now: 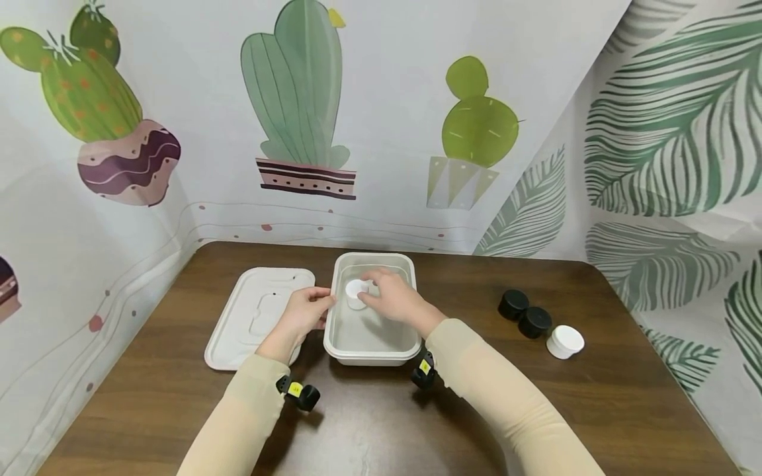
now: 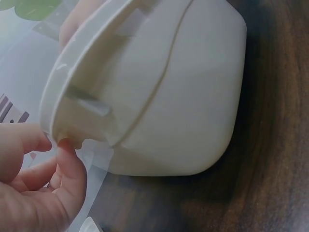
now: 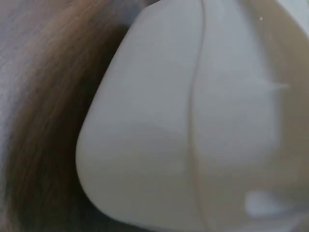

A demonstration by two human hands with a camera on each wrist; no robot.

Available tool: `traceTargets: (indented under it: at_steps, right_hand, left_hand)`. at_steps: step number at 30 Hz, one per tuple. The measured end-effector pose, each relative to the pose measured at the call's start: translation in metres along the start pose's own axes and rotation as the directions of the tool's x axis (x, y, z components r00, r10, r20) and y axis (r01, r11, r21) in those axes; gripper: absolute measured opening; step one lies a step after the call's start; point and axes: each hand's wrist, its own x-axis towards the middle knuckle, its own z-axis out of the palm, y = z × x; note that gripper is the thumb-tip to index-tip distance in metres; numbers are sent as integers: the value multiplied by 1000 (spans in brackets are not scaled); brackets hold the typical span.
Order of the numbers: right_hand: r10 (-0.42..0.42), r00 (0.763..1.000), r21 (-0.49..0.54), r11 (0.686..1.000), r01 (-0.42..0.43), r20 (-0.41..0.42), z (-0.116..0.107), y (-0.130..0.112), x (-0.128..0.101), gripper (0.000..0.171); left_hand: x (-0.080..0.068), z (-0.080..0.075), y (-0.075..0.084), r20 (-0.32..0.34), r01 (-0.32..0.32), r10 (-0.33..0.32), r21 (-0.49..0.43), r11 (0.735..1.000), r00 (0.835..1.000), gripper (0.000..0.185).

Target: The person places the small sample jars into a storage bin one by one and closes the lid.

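A white rectangular container (image 1: pixel 372 356) stands at the middle of the brown table. My left hand (image 1: pixel 320 305) grips its left rim; the left wrist view shows my thumb and a finger (image 2: pixel 48 144) pinching the rim of the container (image 2: pixel 183 96). My right hand (image 1: pixel 374 296) reaches inside it and holds a small white round cup (image 1: pixel 355 291) by the edge, just above the bottom near the far left corner. The right wrist view shows only the container's outer wall (image 3: pixel 169 145), blurred and close, with no hand in sight.
A flat white lid (image 1: pixel 256 317) lies left of the container, partly under my left hand. To the right stand two black round cups (image 1: pixel 513 304) (image 1: pixel 534 322) and one white cup (image 1: pixel 565 341). Cactus-print walls close the back and sides.
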Motion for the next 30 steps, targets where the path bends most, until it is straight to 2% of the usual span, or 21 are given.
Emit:
traceTargets:
  at_steps: [6, 30]
  right_hand:
    - [-44, 999, 0, 999, 44, -6, -4, 5, -4, 38]
    - [-85, 991, 41, 995, 90, -108, -18, 19, -28, 36]
  left_hand:
    - [-2, 0, 0, -7, -5, 5, -1, 1000, 1000, 34]
    - [-7, 3, 4, -5, -32, 32, 40, 999, 999, 34]
